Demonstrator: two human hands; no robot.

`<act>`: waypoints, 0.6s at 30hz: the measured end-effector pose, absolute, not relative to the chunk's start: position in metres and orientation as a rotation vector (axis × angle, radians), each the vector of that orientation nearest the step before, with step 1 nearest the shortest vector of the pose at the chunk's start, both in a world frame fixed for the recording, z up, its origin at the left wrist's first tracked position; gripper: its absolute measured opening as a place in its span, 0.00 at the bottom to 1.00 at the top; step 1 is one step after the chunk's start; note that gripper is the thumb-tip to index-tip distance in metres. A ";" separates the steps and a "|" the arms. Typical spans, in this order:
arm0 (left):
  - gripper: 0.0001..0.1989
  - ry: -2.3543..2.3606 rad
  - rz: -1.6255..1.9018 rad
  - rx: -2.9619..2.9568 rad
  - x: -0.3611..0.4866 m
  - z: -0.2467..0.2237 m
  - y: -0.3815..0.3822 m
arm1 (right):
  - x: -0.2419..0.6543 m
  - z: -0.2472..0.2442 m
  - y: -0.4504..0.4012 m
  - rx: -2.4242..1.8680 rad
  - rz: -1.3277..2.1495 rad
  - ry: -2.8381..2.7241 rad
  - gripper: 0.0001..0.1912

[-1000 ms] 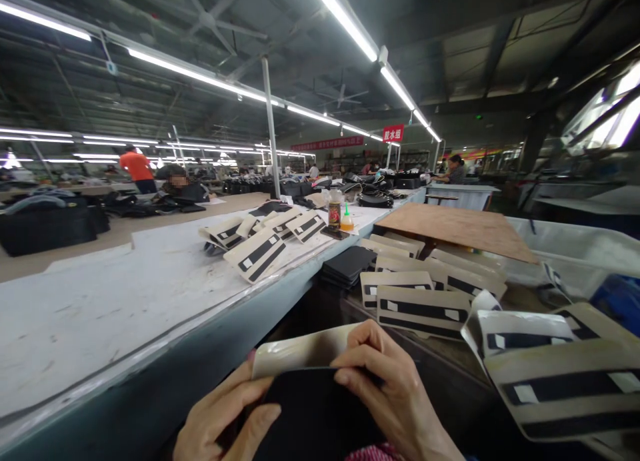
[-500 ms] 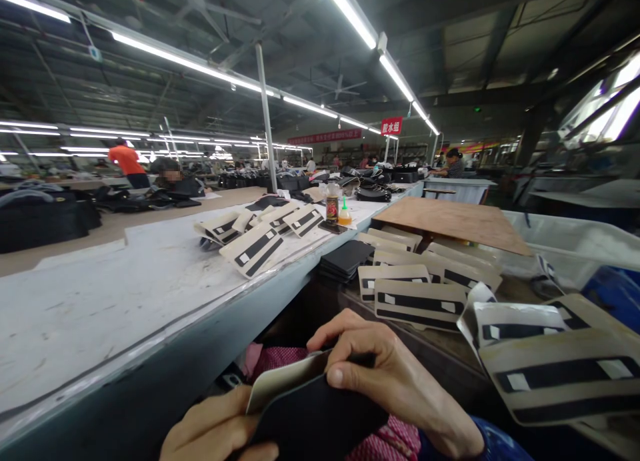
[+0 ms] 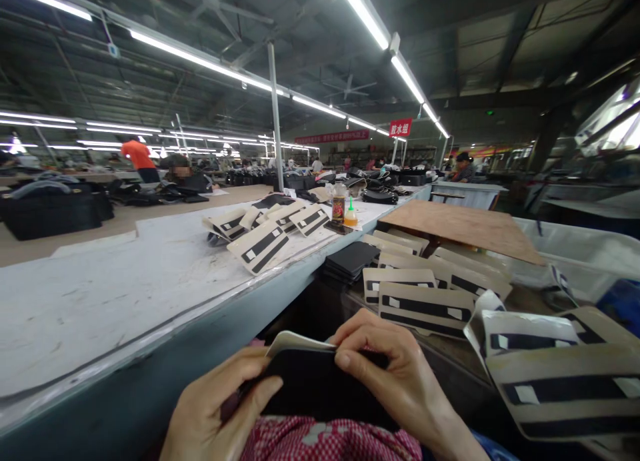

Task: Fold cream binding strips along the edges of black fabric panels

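Note:
A black panel with a cream backing sheet (image 3: 297, 340) behind it is held over my lap; the black panel (image 3: 315, 384) faces me. My left hand (image 3: 225, 394) pinches its left edge, thumb on the black face and fingers behind. At the upper right edge my right hand (image 3: 383, 364) is closed on it, thumb and fingers pressing the black and cream layers together. The cream sheet's top edge curves up a little above the black one. To the right stand several beige panels with black strips (image 3: 425, 308), apart from my hands.
The white-covered table (image 3: 100, 314) runs along the left, bearing more strip-marked panels (image 3: 260, 246), a dark bottle (image 3: 339, 208) and a green-tipped glue bottle (image 3: 351, 214). Black sheets (image 3: 350, 261) are stacked at centre right. Behind them lies a brown board (image 3: 460, 222) beside a white bin (image 3: 590, 244).
My left hand has moved up and right, and the panel now sits more level, its cream sheet showing less. The right hand still grips the upper edge. The view has shifted slightly.

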State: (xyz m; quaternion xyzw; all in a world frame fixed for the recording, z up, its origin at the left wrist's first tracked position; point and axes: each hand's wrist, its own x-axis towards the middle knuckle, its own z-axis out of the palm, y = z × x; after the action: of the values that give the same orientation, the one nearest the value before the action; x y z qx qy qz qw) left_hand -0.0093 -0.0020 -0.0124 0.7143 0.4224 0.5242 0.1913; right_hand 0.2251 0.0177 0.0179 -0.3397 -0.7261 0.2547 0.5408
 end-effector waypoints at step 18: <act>0.11 1.298 1.685 1.711 0.030 0.012 -0.012 | 0.229 0.011 -0.007 -0.900 0.386 -1.712 0.10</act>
State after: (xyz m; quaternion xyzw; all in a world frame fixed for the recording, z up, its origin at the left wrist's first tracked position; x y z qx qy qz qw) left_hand 0.0299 -0.0116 0.0117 0.6134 0.4656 0.6043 0.2044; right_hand 0.2294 -0.0066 0.0107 -0.3807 -0.7238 0.1631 0.5519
